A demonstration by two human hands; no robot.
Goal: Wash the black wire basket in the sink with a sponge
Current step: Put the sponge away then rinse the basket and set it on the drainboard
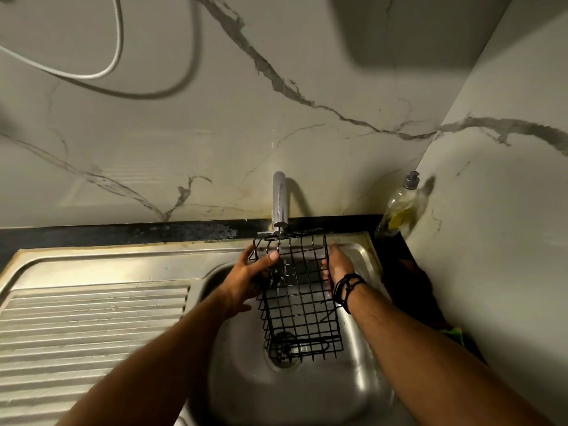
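The black wire basket (pixel 296 295) is held above the steel sink (pixel 307 392), directly under the tap (pixel 279 199), with its long axis running from the tap end toward the person. Its far end sits high, just below the spout, and its near end hangs lower, over the drain (pixel 281 353). The open side seems to face up and toward the camera, though the crossing wires make that hard to judge.

The left hand (pixel 247 279) grips the basket's left wall near the far end, thumb hooked over the wires and fingers curled behind them. The right hand (pixel 336 265) holds the right wall, fingers wrapped round the edge; black bands (pixel 347 287) circle that wrist.

A ridged draining board (pixel 92 321) lies left of the bowl. A soap bottle (pixel 398 206) with a pump top stands on the dark bench (pixel 123 233) in the right corner, against the marbled wall (pixel 215 133).
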